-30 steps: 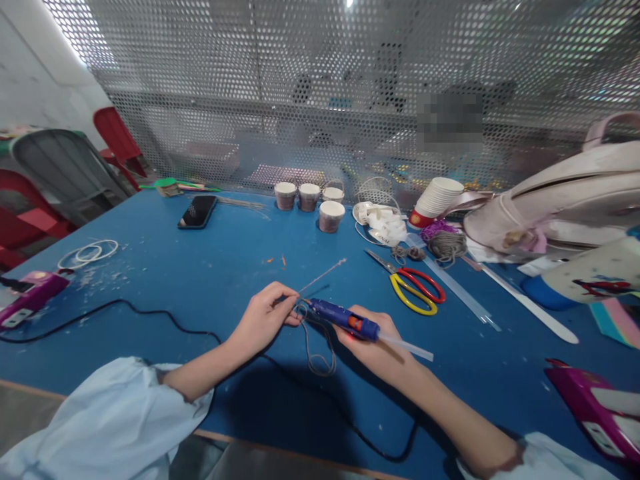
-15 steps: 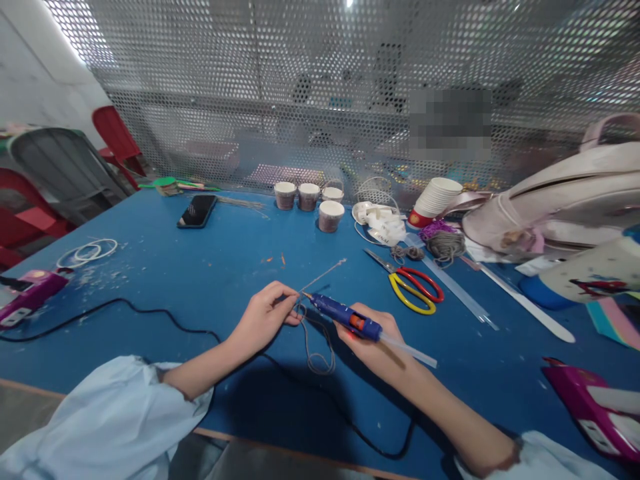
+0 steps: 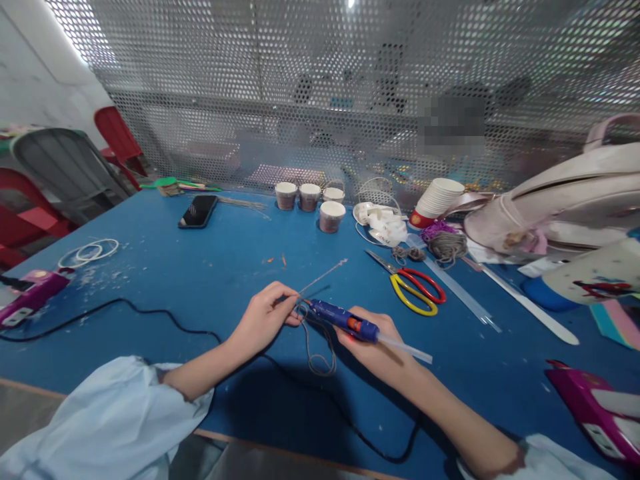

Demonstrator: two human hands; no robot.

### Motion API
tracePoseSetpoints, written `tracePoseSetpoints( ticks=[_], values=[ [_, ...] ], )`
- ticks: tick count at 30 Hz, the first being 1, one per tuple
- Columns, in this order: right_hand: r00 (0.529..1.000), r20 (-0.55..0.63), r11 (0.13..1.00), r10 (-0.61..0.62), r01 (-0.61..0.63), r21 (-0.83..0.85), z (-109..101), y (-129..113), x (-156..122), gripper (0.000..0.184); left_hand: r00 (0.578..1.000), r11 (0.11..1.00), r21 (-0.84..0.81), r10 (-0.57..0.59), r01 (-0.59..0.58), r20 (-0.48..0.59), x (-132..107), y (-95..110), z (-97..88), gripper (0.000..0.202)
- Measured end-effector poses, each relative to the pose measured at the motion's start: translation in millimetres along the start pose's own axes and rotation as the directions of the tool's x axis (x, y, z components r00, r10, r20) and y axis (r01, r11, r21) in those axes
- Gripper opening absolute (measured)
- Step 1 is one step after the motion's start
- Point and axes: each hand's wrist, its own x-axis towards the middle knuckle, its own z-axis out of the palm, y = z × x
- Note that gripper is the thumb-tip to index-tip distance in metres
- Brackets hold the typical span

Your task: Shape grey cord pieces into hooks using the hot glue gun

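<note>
My left hand (image 3: pixel 265 317) pinches a thin stick wrapped in grey twine (image 3: pixel 324 273), which slants up to the right over the blue table (image 3: pixel 200 280). A loose end of the twine (image 3: pixel 316 350) loops down onto the table below my hands. My right hand (image 3: pixel 375 343) grips a blue glue gun (image 3: pixel 345 320). Its nozzle points left and touches the stick beside my left fingers. A clear glue stick (image 3: pixel 405 348) juts from the gun's back end.
Red-and-yellow scissors (image 3: pixel 415 288) lie just right of my hands. Small cups (image 3: pixel 331 215), stacked paper cups (image 3: pixel 435 199), a twine ball (image 3: pixel 444 245), clear glue sticks (image 3: pixel 457 288) and a pink bag (image 3: pixel 560 207) fill the back right. A phone (image 3: pixel 198 211) lies far left, a black cord (image 3: pixel 150 313) crosses the front.
The glue gun's nozzle shifted slightly along the stick; both hands otherwise stay in the same place.
</note>
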Motion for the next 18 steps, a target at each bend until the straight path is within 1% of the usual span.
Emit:
tracePoseSetpoints(
  ticks=[4,7,11,16,18],
  values=[
    [0.998,-0.057,1.000,0.013,-0.011,0.030,0.0,-0.4,0.5,0.022,1.000,1.000,-0.007,-0.004,0.004,0.002,0.1,0.1,0.0,0.025],
    [0.996,-0.078,0.998,0.041,-0.036,0.059,0.3,-0.7,2.2,0.019,1.000,1.000,-0.011,-0.002,0.002,0.008,0.1,-0.6,-0.2,0.024],
    [0.998,-0.029,0.997,0.055,-0.054,0.052,0.1,-1.2,3.0,0.020,1.000,1.000,0.001,-0.007,0.007,0.007,0.2,-1.1,-0.2,0.023],
    [0.998,0.067,1.000,0.005,-0.005,0.011,-1.4,-1.2,0.0,0.017,1.000,1.000,-0.008,-0.004,0.004,-0.005,1.4,-1.9,-0.7,0.023],
    [0.998,0.055,1.000,-0.009,0.009,0.008,-1.9,-1.6,-0.6,0.018,1.000,1.000,-0.011,0.001,-0.001,-0.004,1.5,-2.1,-1.0,0.024]
  ],
)
